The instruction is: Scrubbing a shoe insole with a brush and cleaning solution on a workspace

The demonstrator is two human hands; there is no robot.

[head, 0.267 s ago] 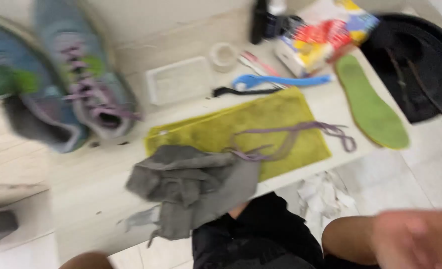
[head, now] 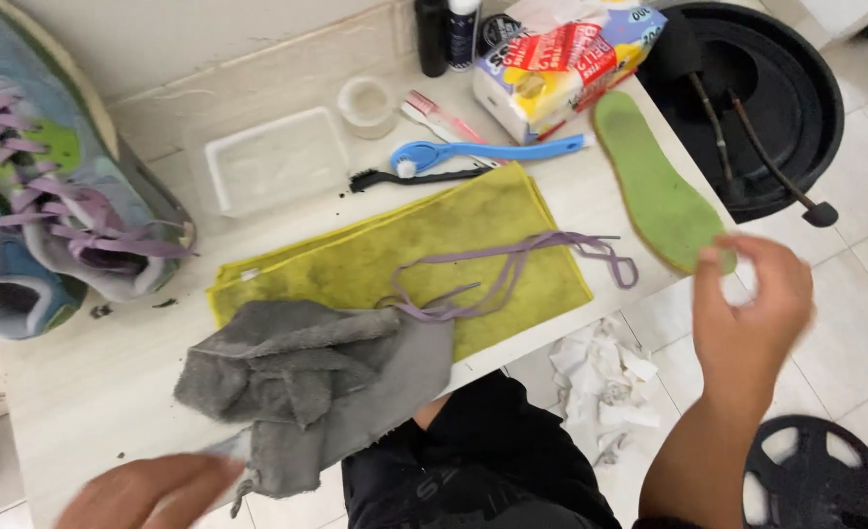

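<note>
Two hands show in the head view, yours both. Your right hand (head: 752, 294) is raised just off the counter's (head: 91, 392) right edge, fingers loosely curled and spread, grasping nothing, with the fingertips right at the heel end of the green insole (head: 654, 181) (touching or only in front of it, you cannot tell). That insole lies along the counter's right edge, overhanging it slightly. Your left hand (head: 150, 490) sits at the counter's near edge, blurred, lying against the lower corner of the crumpled grey cloth (head: 306, 382); whether it grips the cloth cannot be told. The grey cloth overlaps the near edge of a yellow-green towel (head: 453, 240) spread mid-counter, and a purple shoelace (head: 512, 260) trails across that towel. Sneakers (head: 52, 196) with purple laces stand at the left edge.
</note>
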